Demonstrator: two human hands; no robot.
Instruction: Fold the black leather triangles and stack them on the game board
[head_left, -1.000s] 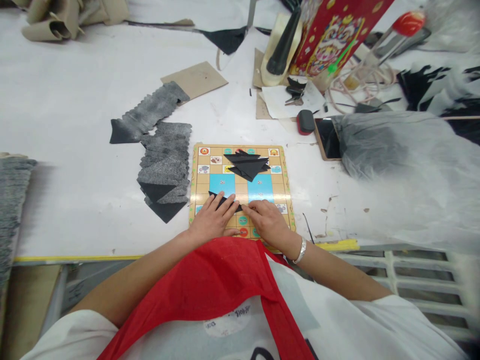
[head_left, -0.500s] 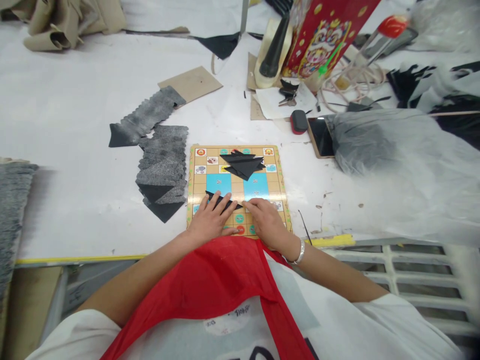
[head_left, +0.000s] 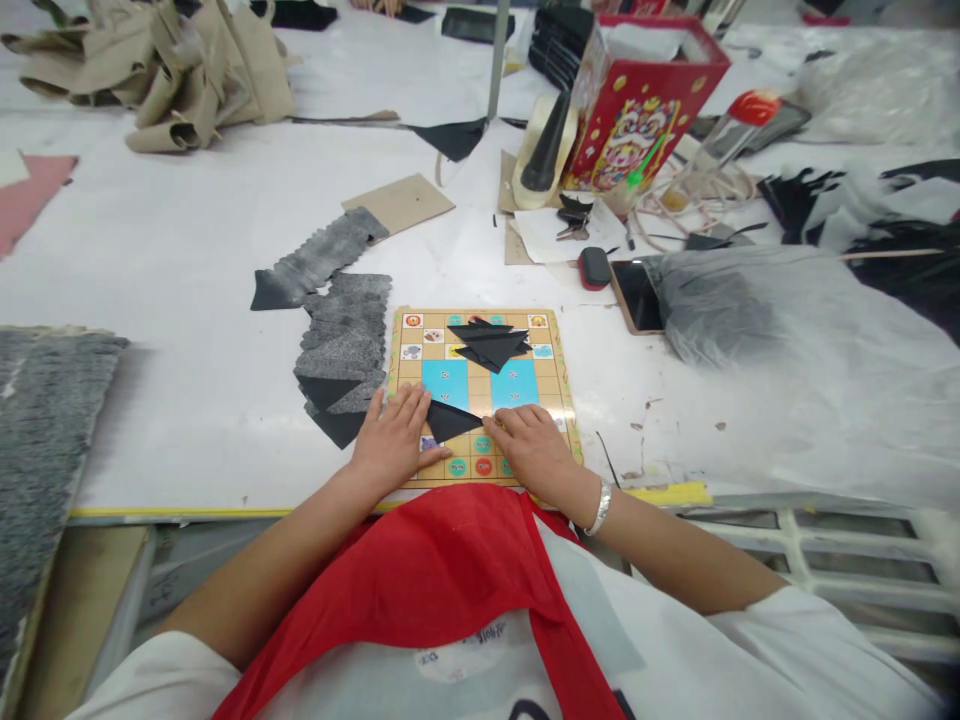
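A black triangular piece (head_left: 452, 422), material not clear, lies folded on a printed game board (head_left: 559, 385). My left hand (head_left: 394, 437) rests flat across the board's left side, fingers stretched out and partly covering the piece's left end. At the piece's right tip, my right hand (head_left: 529, 443) has its thumb and fingers closed, seeming to pinch that corner; the exact contact is hidden. Further up the board sits a small pile of similar black triangles (head_left: 491, 345). Left of the board, overlapping grey-backed pieces (head_left: 345, 325) fan out in a row.
A tan card (head_left: 409, 208) lies behind the grey-backed row. To the right are a red and black case (head_left: 595, 268), a phone (head_left: 636, 297) and a large plastic bag (head_left: 757, 310). A red printed box (head_left: 630, 115) stands behind. Grey fabric (head_left: 52, 430) lies at the left edge.
My left hand has slid left and the black piece now shows more of its triangular face. The right hand stays at the piece's right tip. The head view has tilted up slightly.
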